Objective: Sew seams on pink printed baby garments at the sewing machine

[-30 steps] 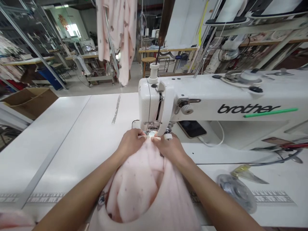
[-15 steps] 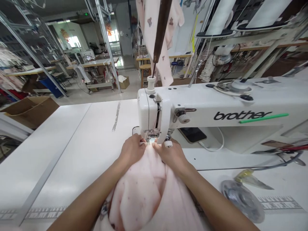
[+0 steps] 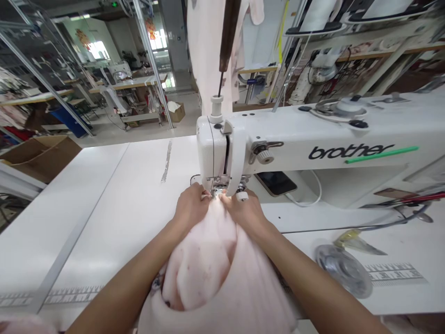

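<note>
Pink fabric pinched by left hand and right hand, seemingly under the needle.

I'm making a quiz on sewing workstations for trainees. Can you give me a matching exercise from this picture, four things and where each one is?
Things:
1. pink fabric
2. phone
3. clear round lid
4. cardboard box

Places:
A. on the floor, left of the table
B. under the sewing machine's arm
C. held by both hands at the needle
D. on the table, right of the right forearm

Pairs: 1-C, 2-B, 3-D, 4-A. The left hand and right hand each pinch the fabric.
</note>
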Available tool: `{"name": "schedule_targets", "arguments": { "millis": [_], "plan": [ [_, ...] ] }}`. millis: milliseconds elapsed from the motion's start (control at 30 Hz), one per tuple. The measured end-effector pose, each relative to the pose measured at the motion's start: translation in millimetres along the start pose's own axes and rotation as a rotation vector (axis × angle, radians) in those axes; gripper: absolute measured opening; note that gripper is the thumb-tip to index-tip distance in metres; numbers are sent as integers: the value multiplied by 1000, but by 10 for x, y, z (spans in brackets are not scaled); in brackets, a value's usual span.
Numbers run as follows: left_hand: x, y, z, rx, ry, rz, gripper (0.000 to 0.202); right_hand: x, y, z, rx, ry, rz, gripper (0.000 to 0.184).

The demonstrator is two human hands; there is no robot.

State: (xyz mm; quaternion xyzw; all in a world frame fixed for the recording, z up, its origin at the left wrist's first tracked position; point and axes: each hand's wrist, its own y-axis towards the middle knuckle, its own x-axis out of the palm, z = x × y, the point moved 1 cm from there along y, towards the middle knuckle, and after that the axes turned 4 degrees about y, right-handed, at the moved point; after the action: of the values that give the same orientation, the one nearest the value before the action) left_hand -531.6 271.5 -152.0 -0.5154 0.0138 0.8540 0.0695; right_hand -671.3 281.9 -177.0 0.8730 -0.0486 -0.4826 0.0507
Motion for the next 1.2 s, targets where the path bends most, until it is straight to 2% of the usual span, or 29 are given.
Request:
{"name": "schedule_targets", "arguments": {
  "millis": [467, 733, 1033, 1200],
  "plan": [
    [3, 23, 6, 17, -8, 48, 11, 22, 45, -2, -13, -18, -7, 15],
    [13, 43, -96, 81, -84, 63, 15, 29, 26, 0, -17, 22, 20, 17],
    [-1, 51, -95, 112, -111, 51, 21, -109, -76, 128, -143, 124, -38, 34],
    [2, 56, -96, 95, -110, 34, 20, -99, -77, 146, -136, 128, -27, 39]
  ]
}}
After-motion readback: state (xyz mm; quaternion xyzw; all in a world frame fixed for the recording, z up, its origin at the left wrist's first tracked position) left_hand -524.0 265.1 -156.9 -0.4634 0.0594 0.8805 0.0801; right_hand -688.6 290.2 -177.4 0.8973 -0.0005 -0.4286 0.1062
